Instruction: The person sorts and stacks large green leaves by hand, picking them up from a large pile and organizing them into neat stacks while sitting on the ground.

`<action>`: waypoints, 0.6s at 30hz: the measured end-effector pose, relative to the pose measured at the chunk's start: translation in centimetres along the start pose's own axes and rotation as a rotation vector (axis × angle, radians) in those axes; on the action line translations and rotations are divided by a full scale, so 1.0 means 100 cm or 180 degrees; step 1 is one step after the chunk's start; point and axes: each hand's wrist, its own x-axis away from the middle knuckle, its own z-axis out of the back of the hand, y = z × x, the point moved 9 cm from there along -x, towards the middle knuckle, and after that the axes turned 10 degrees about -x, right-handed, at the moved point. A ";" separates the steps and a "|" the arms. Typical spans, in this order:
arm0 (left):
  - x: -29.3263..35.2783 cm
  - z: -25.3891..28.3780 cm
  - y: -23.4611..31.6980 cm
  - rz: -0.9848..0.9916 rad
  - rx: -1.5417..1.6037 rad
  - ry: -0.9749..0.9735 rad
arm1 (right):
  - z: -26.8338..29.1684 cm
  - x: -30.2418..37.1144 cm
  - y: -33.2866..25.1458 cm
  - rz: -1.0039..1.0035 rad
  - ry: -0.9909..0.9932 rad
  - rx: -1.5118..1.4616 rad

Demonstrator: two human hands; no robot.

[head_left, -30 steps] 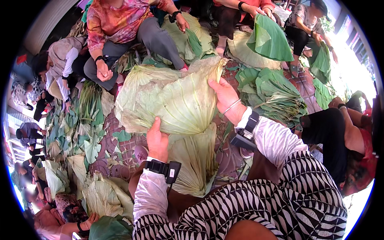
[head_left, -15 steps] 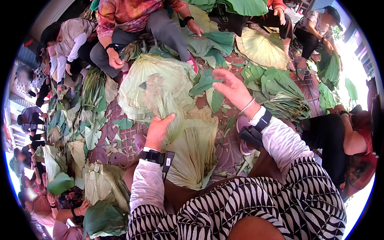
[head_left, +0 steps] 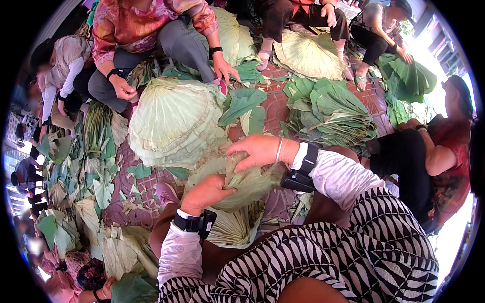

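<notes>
A thin, pale green dried lotus leaf (head_left: 252, 188) is spread between my hands, above my lap. My left hand (head_left: 206, 194) is closed on its left edge, thumb on top. At the leaf's upper edge my right hand (head_left: 260, 153) has its fingers bent onto the leaf, pinching it; the fingertips are partly hidden. Beneath, between my knees, lies a folded, pleated yellowish leaf (head_left: 227, 230). Just beyond my hands, a broad fanned stack of pale lotus leaves (head_left: 174, 118) rests on the ground.
Green leaves (head_left: 245, 106) lie right of the stack, and a bundle of folded green leaves (head_left: 333, 108) farther right. Co-workers sit around, one in a red patterned shirt (head_left: 146, 25) opposite. Leaf scraps litter the red paving (head_left: 146, 189). Folded pale leaves (head_left: 126, 247) lie at left.
My right hand has come down and left onto the leaf, which now spreads between both hands instead of hanging from my left. My left hand is lower. The view has shifted a little.
</notes>
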 end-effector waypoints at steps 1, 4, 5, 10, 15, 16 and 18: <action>0.001 -0.002 0.001 -0.0020 0.0073 -0.0042 | -0.012 0.000 0.005 -0.0274 -0.0395 -0.0171; 0.000 0.003 -0.007 0.0083 0.0421 0.0125 | -0.012 -0.001 -0.003 -0.0093 -0.0078 -0.0165; -0.001 0.004 -0.009 0.0069 0.0559 0.0246 | -0.013 -0.001 -0.005 -0.0050 0.0030 -0.0200; 0.002 0.008 -0.005 0.0007 0.0915 0.0726 | -0.015 -0.001 -0.001 0.0094 0.0404 -0.0544; 0.003 0.001 -0.017 0.0263 0.0784 0.0807 | -0.015 0.011 0.012 -0.0555 0.0119 -0.1050; 0.000 0.003 -0.020 0.0324 0.0726 0.0753 | -0.011 0.010 0.011 -0.0614 0.0100 -0.1007; 0.001 0.008 -0.015 0.0273 0.0535 0.0948 | -0.012 0.010 0.010 -0.0342 0.0128 -0.1045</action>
